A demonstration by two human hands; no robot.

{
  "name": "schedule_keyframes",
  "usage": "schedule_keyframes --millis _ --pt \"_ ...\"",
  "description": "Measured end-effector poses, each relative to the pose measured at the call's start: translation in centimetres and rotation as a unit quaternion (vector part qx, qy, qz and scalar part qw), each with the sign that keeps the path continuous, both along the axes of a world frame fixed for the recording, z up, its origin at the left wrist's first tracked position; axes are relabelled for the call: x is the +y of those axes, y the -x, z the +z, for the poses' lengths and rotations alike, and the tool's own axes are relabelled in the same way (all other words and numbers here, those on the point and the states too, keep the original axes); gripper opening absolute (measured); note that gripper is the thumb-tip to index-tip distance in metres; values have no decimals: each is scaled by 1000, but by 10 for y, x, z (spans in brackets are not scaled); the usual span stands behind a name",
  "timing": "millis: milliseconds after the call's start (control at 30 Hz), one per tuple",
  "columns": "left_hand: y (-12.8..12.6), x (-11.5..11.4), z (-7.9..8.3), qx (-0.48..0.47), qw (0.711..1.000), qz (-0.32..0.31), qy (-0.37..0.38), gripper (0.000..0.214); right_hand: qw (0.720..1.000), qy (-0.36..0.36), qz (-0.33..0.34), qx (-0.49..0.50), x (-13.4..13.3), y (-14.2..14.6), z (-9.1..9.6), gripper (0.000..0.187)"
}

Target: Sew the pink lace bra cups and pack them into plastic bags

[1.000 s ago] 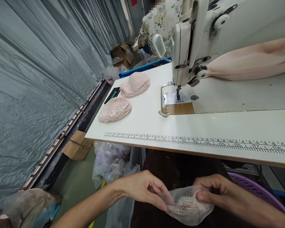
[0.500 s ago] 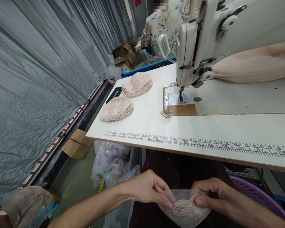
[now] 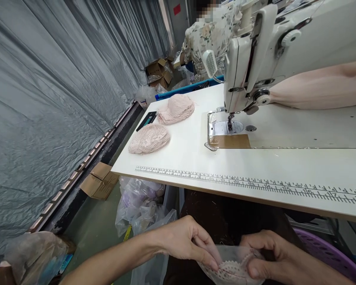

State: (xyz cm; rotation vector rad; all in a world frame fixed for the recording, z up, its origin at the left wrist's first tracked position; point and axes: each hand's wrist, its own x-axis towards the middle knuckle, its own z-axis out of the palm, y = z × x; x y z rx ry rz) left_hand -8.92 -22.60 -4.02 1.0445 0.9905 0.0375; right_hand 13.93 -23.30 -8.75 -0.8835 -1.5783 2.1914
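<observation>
Between my two hands, low over my lap, is a sheer pale lace bra cup (image 3: 231,269) with a scalloped, dotted edge and a seam line across it. My left hand (image 3: 197,247) pinches its left edge between thumb and fingers. My right hand (image 3: 265,255) grips the right side, thumb on top of the lace. The cup's lower part runs out of the picture. On the sewing table (image 3: 192,154) lie a stack of pink lace cups (image 3: 177,109) and a second lace stack (image 3: 150,139), both apart from my hands.
A white sewing machine (image 3: 240,75) stands on the table's right, pink cloth (image 3: 320,87) hanging from it. A dark flat packet (image 3: 146,120) lies beside the stacks. Below are plastic bags (image 3: 139,198), a cardboard box (image 3: 99,182) and a purple basket (image 3: 323,253). Another person (image 3: 207,39) sits beyond.
The view has shifted slightly, so the table and machine appear a little further right and lower. Both hands keep hold of the lace cup, which sits slightly lower in the picture.
</observation>
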Motion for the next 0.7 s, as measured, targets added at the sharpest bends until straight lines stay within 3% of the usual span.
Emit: schedule_keyframes --millis 167,300,500,700 --pt "2 2 10 -7 1000 -8 -27 45 1000 6 3 3 2 9 7 37" --pt "10 4 12 5 996 -52 -74 41 1000 1 0 -5 4 7 6 32" --pt "19 3 2 12 998 -45 -47 41 998 17 -20 -53 5 -4 4 32" --pt "19 4 5 -27 998 -48 -31 40 999 21 -4 -49 4 -8 -4 35"
